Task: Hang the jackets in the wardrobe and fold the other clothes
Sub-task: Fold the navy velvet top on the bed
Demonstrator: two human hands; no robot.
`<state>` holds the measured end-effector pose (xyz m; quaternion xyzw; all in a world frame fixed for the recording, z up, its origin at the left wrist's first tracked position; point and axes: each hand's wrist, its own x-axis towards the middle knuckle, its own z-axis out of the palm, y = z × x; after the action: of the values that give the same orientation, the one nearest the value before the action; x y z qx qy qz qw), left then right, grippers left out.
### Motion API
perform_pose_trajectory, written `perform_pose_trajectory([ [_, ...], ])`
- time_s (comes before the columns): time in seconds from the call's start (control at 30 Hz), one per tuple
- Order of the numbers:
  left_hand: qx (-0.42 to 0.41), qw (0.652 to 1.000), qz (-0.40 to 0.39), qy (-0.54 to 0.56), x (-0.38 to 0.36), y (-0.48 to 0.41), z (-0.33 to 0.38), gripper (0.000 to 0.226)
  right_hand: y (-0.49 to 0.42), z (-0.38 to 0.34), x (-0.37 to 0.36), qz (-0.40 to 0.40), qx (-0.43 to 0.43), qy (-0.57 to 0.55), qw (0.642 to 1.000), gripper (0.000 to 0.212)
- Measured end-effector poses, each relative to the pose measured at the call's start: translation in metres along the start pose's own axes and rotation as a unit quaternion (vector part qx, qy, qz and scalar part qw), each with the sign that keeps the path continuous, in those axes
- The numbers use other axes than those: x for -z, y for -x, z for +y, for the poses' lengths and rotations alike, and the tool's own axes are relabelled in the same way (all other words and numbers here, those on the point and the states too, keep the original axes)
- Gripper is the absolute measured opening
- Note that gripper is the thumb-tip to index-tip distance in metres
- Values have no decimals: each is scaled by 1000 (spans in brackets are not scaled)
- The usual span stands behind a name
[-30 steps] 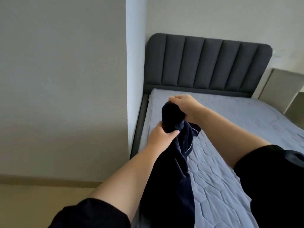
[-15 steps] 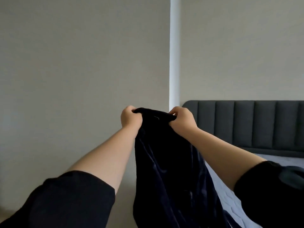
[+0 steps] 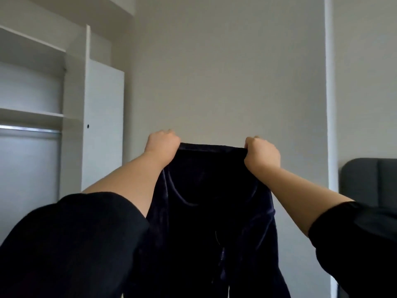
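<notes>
Holding up a dark navy jacket [image 3: 206,211] in front of a plain pale wall [image 3: 225,72], to the right of the wardrobe and not inside it. Gripped by its upper edge in the left hand [image 3: 163,140] and the right hand [image 3: 261,154], both curled into tight fists round the cloth and set well apart, with the edge pulled into a straight, taut line between them. Below that line, hanging loose in soft vertical folds down past the bottom of the view. Nearly black in this light, with a faint bluish sheen along the creases, like velvet or velour. Marked by a curved seam sweeping down from near each fist to a rounded dip, and lower, near the middle, by a short stretch of zip with a small pull. Bare forearms, then loose black sleeves [image 3: 75,244] of matte fabric in the foreground. To the left, an open white wardrobe [image 3: 74,104] with flat, smooth panels, a shelf [image 3: 30,114], a metal hanging rail [image 3: 30,129] just beneath it, and a door [image 3: 103,125] swung outward with a small dark hole near its edge. At the far right, part of a dark grey padded headboard [image 3: 369,181] with vertical channels.
</notes>
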<state>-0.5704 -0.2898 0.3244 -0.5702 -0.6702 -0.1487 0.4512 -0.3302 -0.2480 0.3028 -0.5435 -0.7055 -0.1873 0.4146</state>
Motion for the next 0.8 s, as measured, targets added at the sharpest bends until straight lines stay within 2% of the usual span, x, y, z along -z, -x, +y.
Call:
perform_pose_trajectory([
  [0.1,118,980,-159,-21,-5,19,-29,17,9,-17,-22,-91,-11,50,995,19],
  [0.17,173,957,-233,11,-7,31,-40,11,16,-25,-34,-106,0,76,991,22],
  [0.23,208,932,-287,74,-12,40,-49,20,23,-31,-45,-102,9,93,990,18],
  [0.3,257,886,-329,203,-17,46,-55,40,28,-33,-50,-130,0,116,985,14],
  [0.33,275,866,-337,246,-21,48,-57,43,29,-33,-52,-159,-13,128,979,12],
  [0.37,282,865,-325,260,-25,50,-58,39,30,-32,-53,-181,-28,131,974,13],
  [0.4,289,875,-293,253,-27,52,-59,31,30,-31,-53,-185,-36,127,974,14],
  [0.47,276,909,-232,209,-35,56,-62,15,31,-26,-55,-136,-34,111,984,15],
  [0.5,258,917,-244,182,-39,58,-62,14,31,-22,-55,-116,-42,106,987,16],
  [0.53,246,910,-288,166,-39,61,-61,20,31,-18,-54,-119,-61,103,986,16],
  [0.6,263,852,-393,226,-44,60,-54,42,31,-9,-50,-166,-124,62,976,18],
  [0.67,294,788,-427,332,-41,61,-40,50,30,0,-43,-198,-194,-25,960,19],
  [0.7,304,766,-418,383,-39,61,-31,43,29,4,-40,-205,-223,-64,951,20],
  [0.77,290,744,-374,472,-35,56,-11,25,30,11,-33,-194,-268,-119,936,21],
  [0.8,298,733,-335,512,-30,52,-1,25,29,16,-28,-171,-290,-149,930,19],
])
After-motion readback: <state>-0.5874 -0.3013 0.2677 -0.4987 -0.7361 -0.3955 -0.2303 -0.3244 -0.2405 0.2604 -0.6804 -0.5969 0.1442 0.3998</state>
